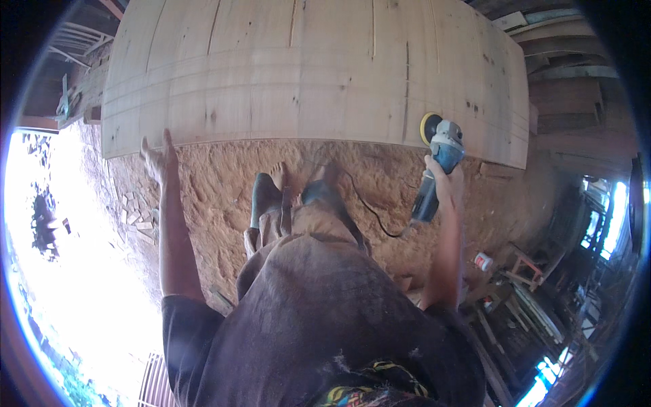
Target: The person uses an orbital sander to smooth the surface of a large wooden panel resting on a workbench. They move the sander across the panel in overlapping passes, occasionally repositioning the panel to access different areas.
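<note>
In my right hand (444, 178) is a blue and grey angle grinder (447, 146), my fingers wrapped round its body. A round pad with a yellow rim (430, 127) sits at the grinder's head, over the near edge of a wide wooden panel (271, 95), at its right part. I cannot tell whether the pad touches the wood. A dark cord (369, 210) runs from the back of the tool across the ground toward my feet. My left hand (160, 159) is at the panel's near left edge, fingers spread and holding nothing.
Brown sawdust-like ground (210, 183) lies under my feet. Small wood offcuts (139, 220) are scattered at the left. A white and red container (483, 262) stands at the right, near a small wooden frame (525, 266). Stacked boards (566, 98) line the far right.
</note>
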The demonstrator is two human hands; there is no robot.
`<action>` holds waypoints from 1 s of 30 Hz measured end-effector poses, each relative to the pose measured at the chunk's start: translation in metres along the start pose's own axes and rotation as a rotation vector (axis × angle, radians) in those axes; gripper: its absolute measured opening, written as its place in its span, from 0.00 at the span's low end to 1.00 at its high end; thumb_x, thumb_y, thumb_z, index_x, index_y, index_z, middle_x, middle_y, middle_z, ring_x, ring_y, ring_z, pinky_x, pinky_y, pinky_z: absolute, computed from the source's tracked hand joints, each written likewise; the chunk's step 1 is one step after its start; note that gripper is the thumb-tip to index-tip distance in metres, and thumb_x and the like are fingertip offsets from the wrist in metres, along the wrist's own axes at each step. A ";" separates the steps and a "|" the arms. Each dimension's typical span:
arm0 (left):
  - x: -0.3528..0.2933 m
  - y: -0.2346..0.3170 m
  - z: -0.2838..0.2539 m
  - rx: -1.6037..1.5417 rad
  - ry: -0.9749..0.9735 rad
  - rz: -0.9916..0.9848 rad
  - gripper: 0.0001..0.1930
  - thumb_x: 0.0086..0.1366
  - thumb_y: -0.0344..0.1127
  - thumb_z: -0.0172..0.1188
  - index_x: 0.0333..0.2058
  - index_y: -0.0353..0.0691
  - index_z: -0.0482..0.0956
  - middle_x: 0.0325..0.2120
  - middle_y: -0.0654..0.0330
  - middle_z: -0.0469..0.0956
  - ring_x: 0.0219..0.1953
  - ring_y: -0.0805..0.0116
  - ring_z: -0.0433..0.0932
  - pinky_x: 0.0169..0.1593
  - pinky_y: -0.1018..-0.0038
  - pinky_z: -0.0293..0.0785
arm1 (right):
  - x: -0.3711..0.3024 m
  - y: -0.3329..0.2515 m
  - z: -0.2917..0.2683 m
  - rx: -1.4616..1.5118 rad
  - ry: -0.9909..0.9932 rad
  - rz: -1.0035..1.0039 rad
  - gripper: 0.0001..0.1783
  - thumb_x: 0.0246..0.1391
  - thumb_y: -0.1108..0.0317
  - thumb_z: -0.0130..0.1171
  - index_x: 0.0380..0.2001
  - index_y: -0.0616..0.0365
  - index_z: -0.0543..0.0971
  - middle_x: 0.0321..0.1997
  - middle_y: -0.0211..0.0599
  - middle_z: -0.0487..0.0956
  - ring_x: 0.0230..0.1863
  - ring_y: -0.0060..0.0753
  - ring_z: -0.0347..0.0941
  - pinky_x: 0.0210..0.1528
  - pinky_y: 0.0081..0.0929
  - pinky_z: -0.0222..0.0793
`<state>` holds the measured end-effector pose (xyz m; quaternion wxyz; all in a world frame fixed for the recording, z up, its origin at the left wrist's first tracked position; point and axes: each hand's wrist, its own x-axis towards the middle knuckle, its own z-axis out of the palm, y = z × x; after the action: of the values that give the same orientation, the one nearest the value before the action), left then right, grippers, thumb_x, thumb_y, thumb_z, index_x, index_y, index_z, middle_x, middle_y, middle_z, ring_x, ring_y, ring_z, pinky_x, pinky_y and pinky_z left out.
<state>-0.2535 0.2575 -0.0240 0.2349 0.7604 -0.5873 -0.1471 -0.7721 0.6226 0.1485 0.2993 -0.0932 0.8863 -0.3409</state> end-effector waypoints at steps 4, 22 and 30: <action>0.006 0.041 0.014 0.149 -0.146 0.333 0.49 0.67 0.69 0.57 0.73 0.38 0.55 0.73 0.44 0.52 0.75 0.44 0.52 0.72 0.43 0.49 | -0.033 -0.015 0.045 0.005 -0.086 -0.108 0.27 0.49 0.56 0.74 0.49 0.60 0.79 0.37 0.38 0.83 0.35 0.30 0.81 0.39 0.31 0.76; -0.017 0.057 0.037 0.232 -0.195 0.349 0.49 0.68 0.74 0.47 0.76 0.47 0.49 0.78 0.51 0.43 0.79 0.50 0.39 0.74 0.44 0.37 | -0.059 -0.050 0.117 -0.436 -0.080 -0.308 0.38 0.45 0.57 0.74 0.55 0.68 0.73 0.48 0.64 0.82 0.53 0.62 0.80 0.55 0.50 0.74; -0.017 0.057 0.042 0.260 -0.170 0.370 0.49 0.68 0.74 0.46 0.77 0.47 0.48 0.78 0.51 0.42 0.79 0.51 0.39 0.74 0.45 0.37 | -0.037 -0.034 0.071 -0.179 -0.036 -0.077 0.28 0.44 0.60 0.74 0.47 0.62 0.80 0.39 0.41 0.84 0.39 0.36 0.82 0.43 0.35 0.76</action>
<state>-0.3256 0.2543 -0.0305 0.1077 0.6486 -0.7483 -0.0881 -0.7013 0.5714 0.1465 0.2925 -0.1598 0.9034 -0.2698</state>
